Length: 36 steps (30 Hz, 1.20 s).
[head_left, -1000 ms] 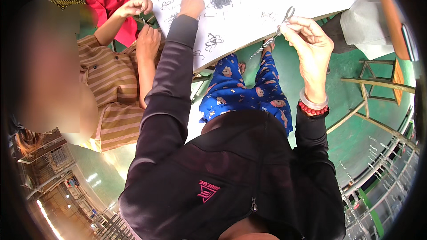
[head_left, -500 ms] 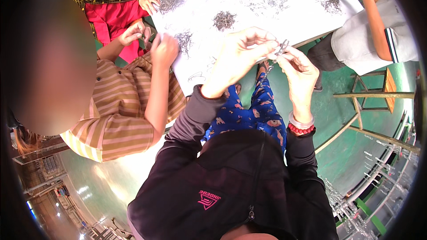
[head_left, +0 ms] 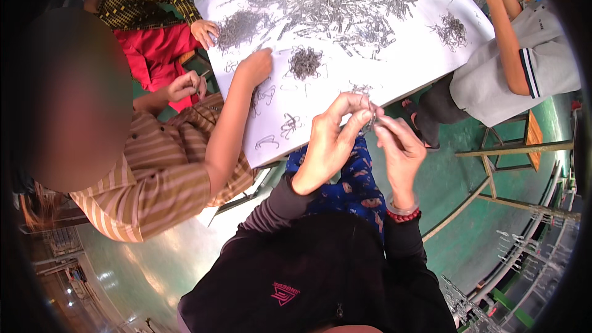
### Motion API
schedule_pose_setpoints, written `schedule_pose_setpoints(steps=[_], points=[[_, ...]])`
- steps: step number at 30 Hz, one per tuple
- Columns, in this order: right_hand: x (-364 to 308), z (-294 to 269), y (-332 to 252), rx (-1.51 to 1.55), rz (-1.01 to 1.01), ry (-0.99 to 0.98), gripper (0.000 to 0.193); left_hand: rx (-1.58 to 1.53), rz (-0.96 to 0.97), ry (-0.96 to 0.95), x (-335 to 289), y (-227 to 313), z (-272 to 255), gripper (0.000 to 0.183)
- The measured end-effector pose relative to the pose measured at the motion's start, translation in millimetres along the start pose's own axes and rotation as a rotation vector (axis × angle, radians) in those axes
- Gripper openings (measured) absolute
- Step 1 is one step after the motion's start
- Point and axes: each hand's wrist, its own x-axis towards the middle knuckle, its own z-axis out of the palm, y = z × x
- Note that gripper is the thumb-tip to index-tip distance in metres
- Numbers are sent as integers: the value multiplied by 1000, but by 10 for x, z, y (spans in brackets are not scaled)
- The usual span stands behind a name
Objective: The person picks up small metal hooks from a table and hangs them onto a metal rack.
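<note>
My left hand [head_left: 331, 142] and my right hand [head_left: 401, 151] meet in front of me, close to the table's near edge. Both pinch a small grey metal piece [head_left: 369, 126] between thumb and fingers. Its exact shape is mostly hidden by the fingertips. Beyond my hands, a few bent wire hooks [head_left: 360, 89] lie on the white table [head_left: 336, 80]. A dense heap of dark wire hooks [head_left: 306, 63] sits a little farther off, and a wide spread of flat metal pieces [head_left: 345, 6] covers the far part.
On my left, a person in a striped shirt [head_left: 166, 200] reaches over the table beside more hooks [head_left: 290, 125]. Another person in a white shirt [head_left: 493, 86] works at the right. A wooden stool [head_left: 533, 139] and racks with hanging metal pieces [head_left: 524, 253] stand right of me.
My hands have come lower in view, still pinching metal; the looped, chain-like piece seen before is now largely covered by fingers. The person on the left has stretched a hand onto the table.
</note>
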Motion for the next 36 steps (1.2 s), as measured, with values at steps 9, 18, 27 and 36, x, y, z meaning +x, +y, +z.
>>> schedule_pose_setpoints(steps=[9,18,27,36], points=[[1516,-49,1170,-607,-185,-211,14,-5,-116,12,21,-54,22,6],[1522,-70,1502,-795,-169,-435,9,144,10,-95,-36,-225,33,7],[397,-123,-378,171,131,-81,16,194,116,-42,-85,-164,15,9],[273,42,-499,215,50,-77,13,342,225,-9,-155,-129,-70,11]])
